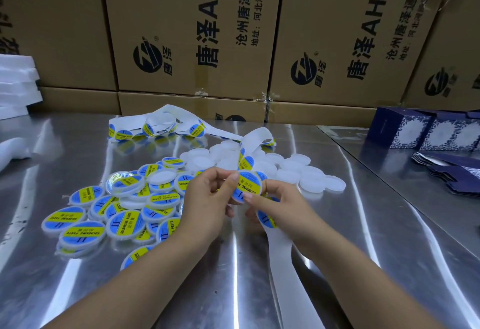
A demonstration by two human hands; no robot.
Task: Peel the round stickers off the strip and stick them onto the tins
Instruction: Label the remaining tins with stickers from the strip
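steel table [228,263] | labelled tins [78,231] | plain tins [311,184] | sticker strip [161,115] | blue boxes [415,131]

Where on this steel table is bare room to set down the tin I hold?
The table is bare left of the labelled tins, toward the white foam, and right of the plain tins. The middle is crowded.
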